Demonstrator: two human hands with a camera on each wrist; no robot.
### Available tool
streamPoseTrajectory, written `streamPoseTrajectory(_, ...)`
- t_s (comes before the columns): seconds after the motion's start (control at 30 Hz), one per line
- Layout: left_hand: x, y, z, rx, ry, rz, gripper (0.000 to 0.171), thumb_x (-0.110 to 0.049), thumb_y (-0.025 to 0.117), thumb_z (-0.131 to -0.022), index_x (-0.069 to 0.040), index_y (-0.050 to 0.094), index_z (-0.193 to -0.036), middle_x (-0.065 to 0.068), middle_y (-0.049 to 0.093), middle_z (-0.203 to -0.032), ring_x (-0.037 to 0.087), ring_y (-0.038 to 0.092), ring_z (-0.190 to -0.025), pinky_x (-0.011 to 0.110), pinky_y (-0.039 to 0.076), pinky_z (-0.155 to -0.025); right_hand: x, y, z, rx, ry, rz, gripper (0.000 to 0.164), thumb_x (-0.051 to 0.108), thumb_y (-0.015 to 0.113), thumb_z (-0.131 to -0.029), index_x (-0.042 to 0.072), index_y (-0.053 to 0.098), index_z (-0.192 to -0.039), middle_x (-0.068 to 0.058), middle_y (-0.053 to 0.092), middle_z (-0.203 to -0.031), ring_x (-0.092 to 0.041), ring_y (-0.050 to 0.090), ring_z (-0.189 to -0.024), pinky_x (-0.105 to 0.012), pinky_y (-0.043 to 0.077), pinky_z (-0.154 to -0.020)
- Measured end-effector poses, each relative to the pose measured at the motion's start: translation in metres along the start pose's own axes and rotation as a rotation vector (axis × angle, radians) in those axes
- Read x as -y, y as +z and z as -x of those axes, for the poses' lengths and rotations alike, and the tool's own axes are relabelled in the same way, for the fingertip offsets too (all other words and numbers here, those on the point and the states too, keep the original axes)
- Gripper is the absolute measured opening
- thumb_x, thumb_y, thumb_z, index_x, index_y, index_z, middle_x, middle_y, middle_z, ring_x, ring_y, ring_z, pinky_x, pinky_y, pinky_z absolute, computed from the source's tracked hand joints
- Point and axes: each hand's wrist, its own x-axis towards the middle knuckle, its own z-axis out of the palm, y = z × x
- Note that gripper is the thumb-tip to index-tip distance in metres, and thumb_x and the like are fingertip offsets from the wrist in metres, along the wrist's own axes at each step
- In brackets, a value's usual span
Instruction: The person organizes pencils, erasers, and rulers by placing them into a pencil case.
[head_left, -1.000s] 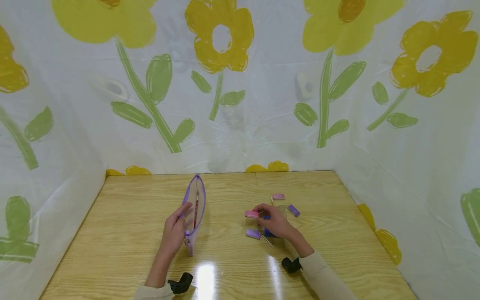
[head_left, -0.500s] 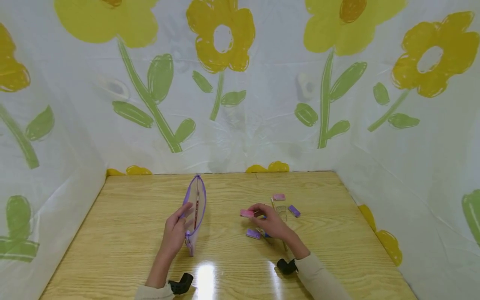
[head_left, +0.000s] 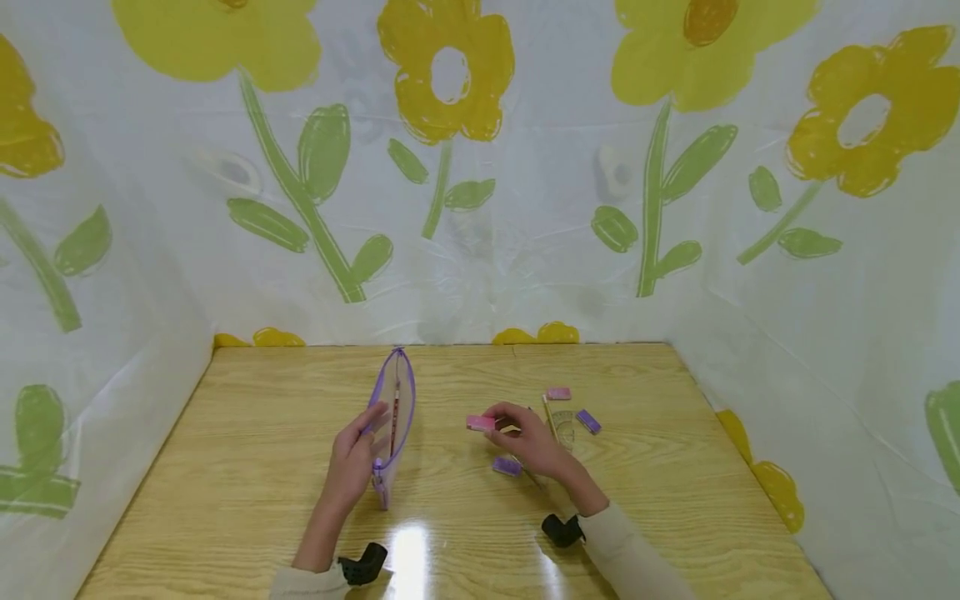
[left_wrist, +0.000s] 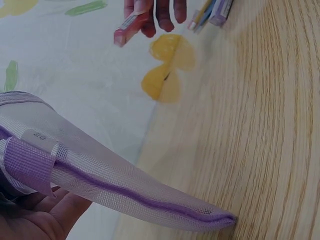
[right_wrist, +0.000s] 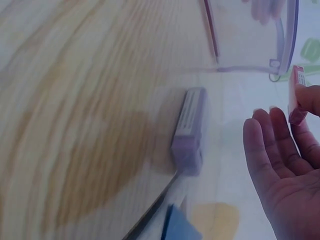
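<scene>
My left hand (head_left: 350, 458) grips the side of a see-through mesh pencil pouch (head_left: 406, 412) with purple edging, which stands on edge with its mouth spread. A dark red pencil (head_left: 394, 421) shows inside it. Thumb and fingers of my right hand (head_left: 532, 443) pinch a pink eraser (head_left: 478, 423), held above the table to the right of the pouch, apart from it. In the right wrist view the remaining fingers extend beside the eraser. A purple eraser (right_wrist: 189, 132) lies on the table below the right hand.
Behind the right hand lie another pink eraser (head_left: 558, 393), another purple eraser (head_left: 588, 422), a yellowish pencil (head_left: 550, 417) and a clear protractor (head_left: 565, 427). A thin dark rod (right_wrist: 152, 209) and something blue (right_wrist: 179, 225) lie near the closer purple eraser. Flower-printed sheeting (head_left: 480, 275) walls the wooden table (head_left: 262, 417).
My right hand has moved left with the pink eraser, towards the pouch, uncovering the protractor and yellowish pencil. The left hand and the pouch have stayed nearly still.
</scene>
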Motion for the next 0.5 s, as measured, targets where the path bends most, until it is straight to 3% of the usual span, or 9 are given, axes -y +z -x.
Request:
streamPoseTrajectory(0.2, -0.002, 0.0, 0.001, 0.007, -0.005, -0.018, 0.05, 0.009, 0.021, -0.101, 0.015, 0.036, -0.149, 0.032, 0.038, -0.155, 0.046, 0.04, -0.142, 0.05, 0.045, -0.112, 0.011, 0.007, -0.006, 0.031, -0.01, -0.005, 0.026, 0.006, 0.06, -0.101, -0.003, 0.061, -0.126, -0.02, 0.065, -0.118, -0.032, 0.064, -0.105, -0.021, 0.061, -0.079)
streamPoseTrajectory(0.5, -0.002, -0.001, 0.001, 0.005, -0.022, -0.006, 0.051, 0.01, 0.02, -0.1, 0.015, 0.036, -0.149, 0.032, 0.038, -0.155, 0.045, 0.04, -0.143, 0.051, 0.044, -0.113, 0.063, 0.015, -0.011, 0.072, -0.05, -0.012, 0.022, 0.003, 0.059, -0.101, -0.006, 0.061, -0.121, -0.022, 0.064, -0.116, -0.034, 0.064, -0.104, -0.02, 0.06, -0.08)
